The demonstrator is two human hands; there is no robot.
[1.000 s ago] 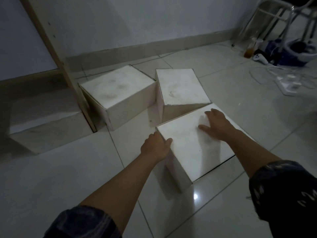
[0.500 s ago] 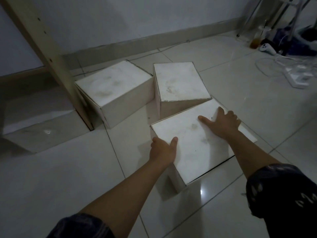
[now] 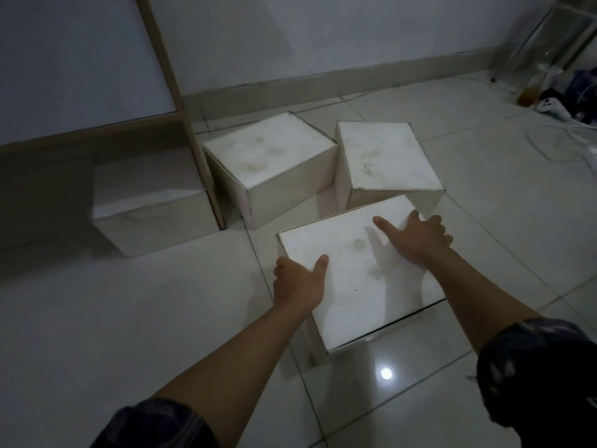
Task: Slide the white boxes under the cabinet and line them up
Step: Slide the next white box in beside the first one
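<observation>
On the pale tiled floor (image 3: 161,318), the nearest white cardboard box (image 3: 355,279) sat skewed, its far corner touching the right-hand white box (image 3: 384,156). The left hand (image 3: 298,282) gripped the nearest box's left edge, thumb on top, fingers wrapped down the side. The right hand (image 3: 416,237) lay flat and spread on its top near the far right corner, pressing rather than clasping. A third white box (image 3: 271,163) stood just beside the wooden cabinet upright (image 3: 181,101), one corner meeting the right-hand box. A fourth white box (image 3: 148,202) lay in shadow under the cabinet, left of the upright. Cables and clutter (image 3: 555,108) lay far right.
</observation>
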